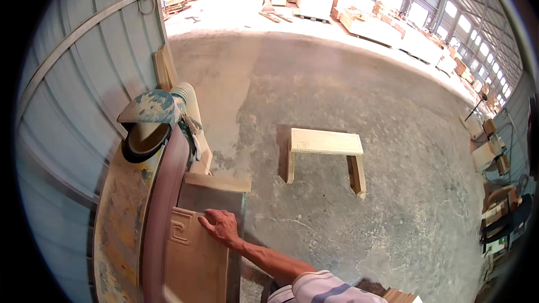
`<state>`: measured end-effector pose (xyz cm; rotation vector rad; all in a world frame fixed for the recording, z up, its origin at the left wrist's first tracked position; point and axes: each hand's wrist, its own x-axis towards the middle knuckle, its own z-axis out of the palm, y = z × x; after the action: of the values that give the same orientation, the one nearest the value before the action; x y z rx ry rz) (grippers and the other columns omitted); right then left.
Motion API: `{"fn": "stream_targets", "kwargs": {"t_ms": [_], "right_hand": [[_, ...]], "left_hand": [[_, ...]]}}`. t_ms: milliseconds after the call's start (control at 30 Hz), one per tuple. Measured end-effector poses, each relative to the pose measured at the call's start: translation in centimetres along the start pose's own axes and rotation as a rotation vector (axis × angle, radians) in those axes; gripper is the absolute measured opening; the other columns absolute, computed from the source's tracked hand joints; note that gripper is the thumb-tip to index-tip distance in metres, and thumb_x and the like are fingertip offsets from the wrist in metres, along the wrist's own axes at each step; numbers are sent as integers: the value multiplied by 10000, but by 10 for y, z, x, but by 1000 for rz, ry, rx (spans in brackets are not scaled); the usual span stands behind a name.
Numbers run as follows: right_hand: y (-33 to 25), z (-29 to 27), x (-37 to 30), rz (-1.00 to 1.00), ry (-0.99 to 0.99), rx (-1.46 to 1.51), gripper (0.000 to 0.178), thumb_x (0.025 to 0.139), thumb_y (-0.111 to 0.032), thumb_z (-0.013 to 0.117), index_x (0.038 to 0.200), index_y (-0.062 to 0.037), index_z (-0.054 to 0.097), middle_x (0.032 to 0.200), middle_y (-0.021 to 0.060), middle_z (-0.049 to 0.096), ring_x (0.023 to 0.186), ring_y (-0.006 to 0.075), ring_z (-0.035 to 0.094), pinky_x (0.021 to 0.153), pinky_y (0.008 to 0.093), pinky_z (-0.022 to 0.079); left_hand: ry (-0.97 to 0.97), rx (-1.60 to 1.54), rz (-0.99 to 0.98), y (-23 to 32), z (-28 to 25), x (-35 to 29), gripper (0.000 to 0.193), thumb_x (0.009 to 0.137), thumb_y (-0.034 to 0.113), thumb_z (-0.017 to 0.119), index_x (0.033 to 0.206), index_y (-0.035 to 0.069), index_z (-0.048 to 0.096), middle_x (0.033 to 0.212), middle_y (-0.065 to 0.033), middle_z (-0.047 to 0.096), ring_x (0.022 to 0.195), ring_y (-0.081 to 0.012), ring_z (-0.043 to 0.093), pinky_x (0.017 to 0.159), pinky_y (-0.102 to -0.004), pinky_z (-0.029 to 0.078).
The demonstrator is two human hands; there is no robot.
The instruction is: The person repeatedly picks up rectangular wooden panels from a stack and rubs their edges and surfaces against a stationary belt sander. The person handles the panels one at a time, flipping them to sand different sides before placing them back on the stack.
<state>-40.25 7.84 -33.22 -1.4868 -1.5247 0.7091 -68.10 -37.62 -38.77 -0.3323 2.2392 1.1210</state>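
A wooden board [193,264] with a carved angular pattern at its far end lies on the bed of a belt sander, along its reddish-brown sanding belt [167,207]. My right hand [222,228] grips the board's far right corner. Its thumb is on the carved face and the other fingers are close together along the far edge. The board's near end runs out of the picture at the bottom. My left hand cannot be made out in the view.
A green-and-white worn hood [149,106] and a ribbed hose [188,98] top the sander's far end, beside a corrugated metal wall [67,95]. A small wooden bench-like frame [327,141] stands on the concrete floor. A person [508,216] is at the far right; stacked wood lies beyond.
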Motion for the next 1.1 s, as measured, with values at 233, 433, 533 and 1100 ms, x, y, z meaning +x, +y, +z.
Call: {"fn": "stream_targets", "kwargs": {"t_ms": [233, 433, 533, 1100], "right_hand": [[-5, 20, -25, -176, -27, 170, 205, 720, -248, 684, 836, -82, 654, 782, 118, 645, 706, 296, 610, 647, 389, 483], [36, 24, 16, 45, -59, 508, 155, 843, -156, 633, 894, -10, 642, 789, 51, 638, 734, 111, 566, 678, 259, 461], [29, 20, 17, 96, -169, 606, 189, 884, -177, 596, 961, -7, 624, 880, 10, 609, 816, 97, 539, 746, 234, 434], [3, 12, -33, 151, -343, 577, 266, 918, -229, 552, 1048, 2, 568, 937, 17, 581, 861, 105, 508, 774, 241, 418]], "left_hand": [[200, -205, -115, -62, -63, -41, 370, 771, 455, 637, 939, 152, 506, 673, -24, 489, 406, -118, 381, 334, -231, 276], [336, -394, -70, -71, -37, -80, 286, 815, 394, 619, 963, 162, 541, 606, -17, 500, 312, -116, 386, 262, -236, 272], [278, -471, -108, -63, -32, -107, 601, 790, 297, 667, 1277, 202, 326, 614, -20, 516, 361, -87, 347, 327, -219, 227], [319, -358, -176, -77, -75, -91, 486, 775, 399, 655, 1144, 200, 410, 558, 21, 409, 394, -64, 355, 334, -204, 256]]}}
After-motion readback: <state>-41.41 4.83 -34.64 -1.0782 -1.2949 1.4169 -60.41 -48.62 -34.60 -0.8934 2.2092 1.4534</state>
